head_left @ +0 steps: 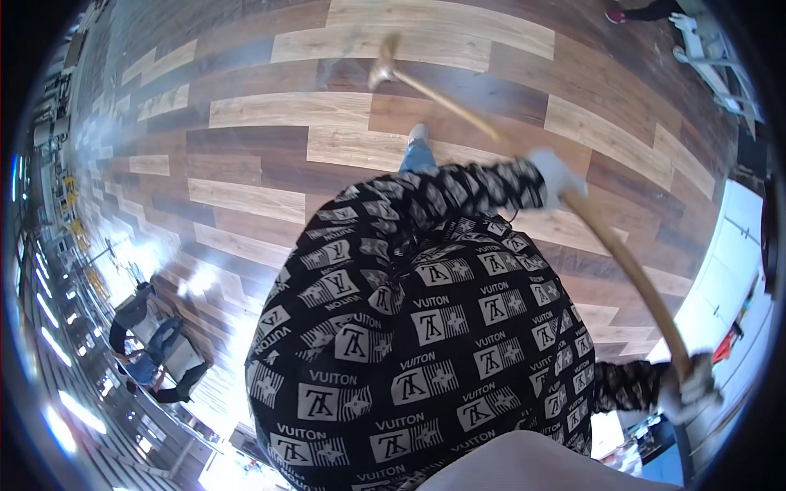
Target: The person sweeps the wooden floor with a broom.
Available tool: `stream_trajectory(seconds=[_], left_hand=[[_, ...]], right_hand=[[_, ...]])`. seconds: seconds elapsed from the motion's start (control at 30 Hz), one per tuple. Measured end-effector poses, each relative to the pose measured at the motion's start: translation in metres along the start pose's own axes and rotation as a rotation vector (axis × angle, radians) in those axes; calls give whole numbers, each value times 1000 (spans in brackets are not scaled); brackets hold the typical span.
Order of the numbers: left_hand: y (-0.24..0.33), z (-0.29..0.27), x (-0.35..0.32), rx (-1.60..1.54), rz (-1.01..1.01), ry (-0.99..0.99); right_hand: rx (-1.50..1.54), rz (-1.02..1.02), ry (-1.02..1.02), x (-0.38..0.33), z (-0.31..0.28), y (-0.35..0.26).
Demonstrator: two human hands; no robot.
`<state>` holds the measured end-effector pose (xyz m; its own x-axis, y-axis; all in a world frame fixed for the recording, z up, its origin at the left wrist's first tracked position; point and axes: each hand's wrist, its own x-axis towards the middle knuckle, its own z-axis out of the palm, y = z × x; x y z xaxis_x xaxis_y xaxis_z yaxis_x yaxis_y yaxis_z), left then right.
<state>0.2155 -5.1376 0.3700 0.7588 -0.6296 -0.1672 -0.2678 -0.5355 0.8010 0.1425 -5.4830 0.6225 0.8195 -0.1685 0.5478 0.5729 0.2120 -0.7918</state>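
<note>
A long wooden handle [626,258] runs from the lower right up past the middle of the view. Its far end carries a small tan and pale head [383,65], smeared by motion and held over or against the floor, so I cannot tell whether it is a broom or a mop. Reaching across my body, my left hand [558,176] in a pale glove closes round the middle of the handle. Lower down at the right, my right hand [689,393], also gloved, grips the near end. My black and white patterned clothing fills the lower middle.
Wood plank flooring [254,155] in mixed browns spreads ahead and to the left. My shoe [418,133] shows before me. White cabinets [729,245] stand at the right, white frame-like furniture [712,61] at the upper right. Another person [151,344] is at the lower left.
</note>
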Motion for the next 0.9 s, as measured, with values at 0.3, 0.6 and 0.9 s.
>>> stream_trajectory(seconds=[0.3, 0.6, 0.9], left_hand=[[-51, -32, -75, -107, -125, -31], [-259, -94, -177, 195, -557, 269], [-122, -131, -183, 142, -621, 955]], right_hand=[[240, -26, -174, 31, 161, 41], [384, 11, -663, -22, 231, 155], [367, 182, -339, 62, 283, 114]])
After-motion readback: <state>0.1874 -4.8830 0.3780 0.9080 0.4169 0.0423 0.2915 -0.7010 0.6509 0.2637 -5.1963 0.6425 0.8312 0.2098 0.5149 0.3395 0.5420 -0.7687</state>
